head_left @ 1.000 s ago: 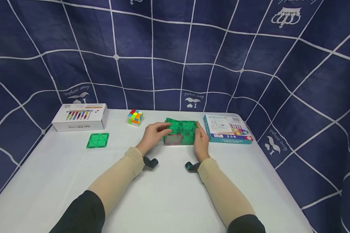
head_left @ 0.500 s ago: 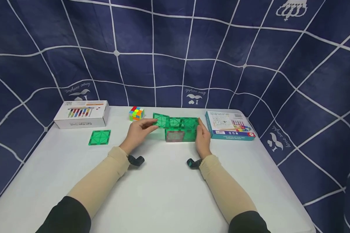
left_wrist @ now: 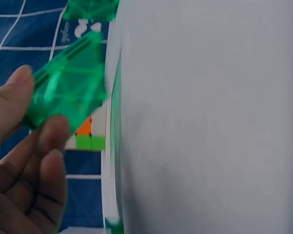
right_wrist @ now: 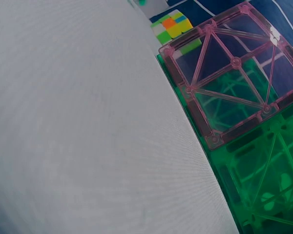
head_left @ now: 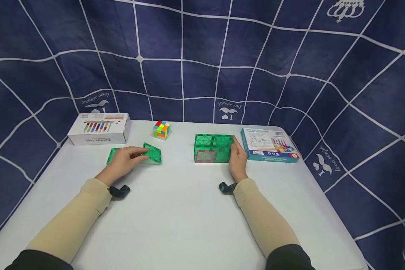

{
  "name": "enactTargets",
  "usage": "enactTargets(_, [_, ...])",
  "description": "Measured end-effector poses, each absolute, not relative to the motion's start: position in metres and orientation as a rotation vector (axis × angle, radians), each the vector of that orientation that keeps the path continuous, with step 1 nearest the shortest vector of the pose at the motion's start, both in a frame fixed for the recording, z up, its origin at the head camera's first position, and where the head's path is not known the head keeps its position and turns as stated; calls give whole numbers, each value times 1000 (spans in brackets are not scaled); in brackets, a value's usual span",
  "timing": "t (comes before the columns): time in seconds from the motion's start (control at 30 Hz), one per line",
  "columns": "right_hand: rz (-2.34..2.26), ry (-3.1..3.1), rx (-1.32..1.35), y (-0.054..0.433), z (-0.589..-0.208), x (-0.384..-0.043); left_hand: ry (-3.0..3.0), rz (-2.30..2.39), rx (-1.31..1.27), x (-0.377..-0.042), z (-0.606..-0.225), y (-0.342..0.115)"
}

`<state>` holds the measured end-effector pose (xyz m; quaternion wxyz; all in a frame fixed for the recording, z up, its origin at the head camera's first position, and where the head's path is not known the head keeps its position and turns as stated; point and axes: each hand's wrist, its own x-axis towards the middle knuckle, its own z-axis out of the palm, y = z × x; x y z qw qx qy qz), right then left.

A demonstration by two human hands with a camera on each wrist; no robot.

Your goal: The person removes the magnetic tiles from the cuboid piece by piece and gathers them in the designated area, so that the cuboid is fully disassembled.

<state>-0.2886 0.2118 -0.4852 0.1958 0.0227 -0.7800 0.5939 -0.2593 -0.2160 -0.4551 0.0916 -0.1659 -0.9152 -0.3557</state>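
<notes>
In the head view my left hand [head_left: 122,161] is over the left part of the table. Between thumb and fingers it pinches a translucent green square magnetic tile [left_wrist: 71,83], tilted in the left wrist view. Another green tile [head_left: 111,153] lies on the table, mostly hidden behind that hand. My right hand [head_left: 238,159] rests with fairly straight fingers against the right end of a box-shaped build of green magnetic tiles [head_left: 222,141]. One pink tile [right_wrist: 236,62] forms part of its front face. The right hand does not show in the right wrist view.
A colorful puzzle cube [head_left: 161,130] sits at the back of the table. At back left is a white box [head_left: 99,129] with colored bars printed on it. A flat teal-edged box [head_left: 270,145] lies just right of the right hand. A dark blue grid curtain hangs behind.
My left hand has pulled a green tile off the upper left of the build and carried it leftward, close to the tile on the table. The right hand has stayed at the build's right end.
</notes>
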Motion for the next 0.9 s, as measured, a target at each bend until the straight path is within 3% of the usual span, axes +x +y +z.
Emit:
enactTargets(0.27, [1640,-2175,62,213,-487,-289,-2792,-777,-612,-253,-461,-245])
enactTargets(0.9, [1631,-2176,48,210,-485,-290,-2801,-456,-634,-255,-468,-253])
